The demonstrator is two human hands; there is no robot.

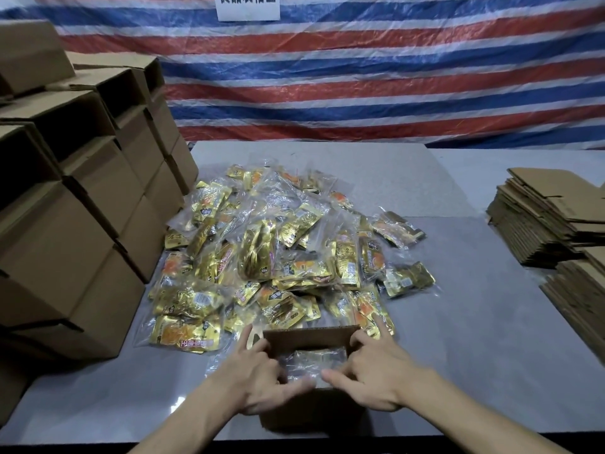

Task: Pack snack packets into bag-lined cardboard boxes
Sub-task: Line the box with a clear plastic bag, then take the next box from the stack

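Note:
A small open cardboard box stands at the near middle of the table, with a clear plastic bag lining its inside. My left hand holds the box's left wall, fingers curled over the rim and thumb stretched along the near edge. My right hand holds the right wall the same way, its thumb pointing left toward the other thumb. Just behind the box lies a big loose pile of gold snack packets in clear wrappers. I cannot tell what the lined box holds.
Stacked made-up cardboard boxes fill the left side of the grey table. Piles of flattened cartons lie at the right edge. A red, white and blue striped tarp hangs behind.

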